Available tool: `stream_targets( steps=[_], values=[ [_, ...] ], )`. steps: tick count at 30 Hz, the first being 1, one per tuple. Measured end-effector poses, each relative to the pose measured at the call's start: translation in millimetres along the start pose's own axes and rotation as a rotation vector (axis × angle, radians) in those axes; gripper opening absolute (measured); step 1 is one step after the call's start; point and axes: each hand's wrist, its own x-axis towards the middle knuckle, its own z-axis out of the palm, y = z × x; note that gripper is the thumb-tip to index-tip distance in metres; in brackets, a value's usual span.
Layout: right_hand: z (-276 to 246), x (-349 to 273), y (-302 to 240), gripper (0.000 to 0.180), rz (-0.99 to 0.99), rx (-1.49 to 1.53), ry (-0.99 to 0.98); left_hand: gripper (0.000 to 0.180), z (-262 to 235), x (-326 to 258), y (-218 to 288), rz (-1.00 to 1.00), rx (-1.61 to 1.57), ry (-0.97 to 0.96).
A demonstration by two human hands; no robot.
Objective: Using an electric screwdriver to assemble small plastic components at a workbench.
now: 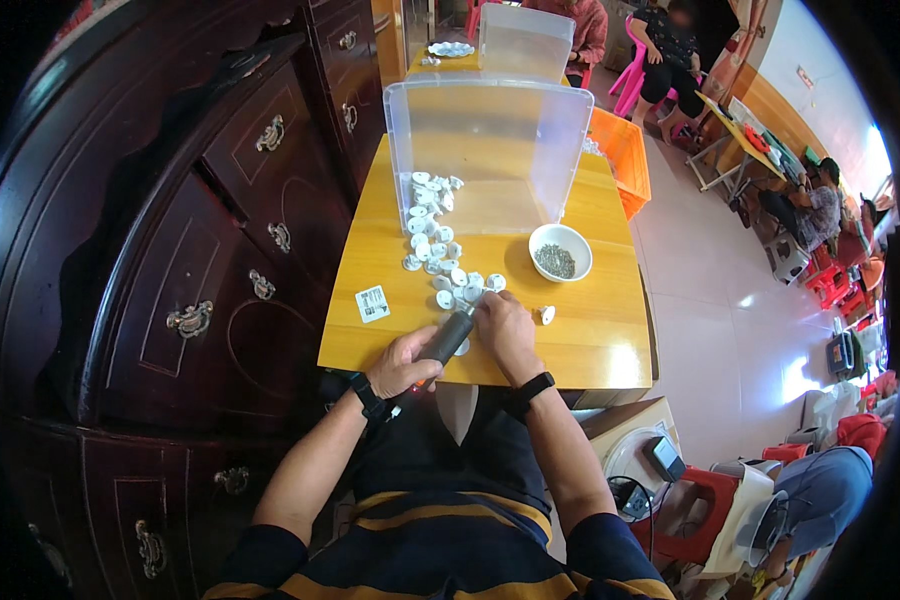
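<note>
My left hand (402, 362) is wrapped round a dark grey, cylindrical electric screwdriver (447, 338), its metal tip slanting up to the right. At that tip, my right hand (507, 326) has its fingers pinched together; what they hold is hidden. Just beyond the fingers lie several small round white plastic parts (444, 299). More of these white parts (425, 228) trail back to the bin. Right of my right hand, one white part (547, 315) rests alone. A white bowl (562, 234) behind it contains small metal pieces (556, 262), probably screws.
A clear plastic bin (490, 120) lies on its side across the yellow table (610, 345). A printed white card (372, 304) is at left. Dark wooden cabinets (160, 290) flank the table. An orange crate (620, 160) stands at right. Other people sit farther off.
</note>
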Motion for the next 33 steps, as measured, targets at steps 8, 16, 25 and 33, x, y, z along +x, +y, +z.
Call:
stream_targets(
  steps=[8, 16, 25, 33],
  values=[
    [9.7, -7.5, 26.1, 0.012, -0.079, -0.052, 0.028, 0.054, 2.2, -0.9, -1.9, -0.021, 0.002, -0.016],
    [-25.3, -25.6, 39.8, 0.008, 0.357, 0.956, -0.051, 0.063, 2.2, -1.7, -0.1, -0.042, 0.123, -0.072],
    [-36.9, -22.9, 33.4, 0.005, 0.434, 1.176, -0.146, 0.066, 4.3, -1.4, 2.8, -0.046, 0.193, -0.092],
    [-43.1, -5.2, 32.4, 0.005, 0.371, 1.164, -0.233, 0.066, 4.2, -1.8, 3.0, -0.07, 0.163, -0.092]
  ],
)
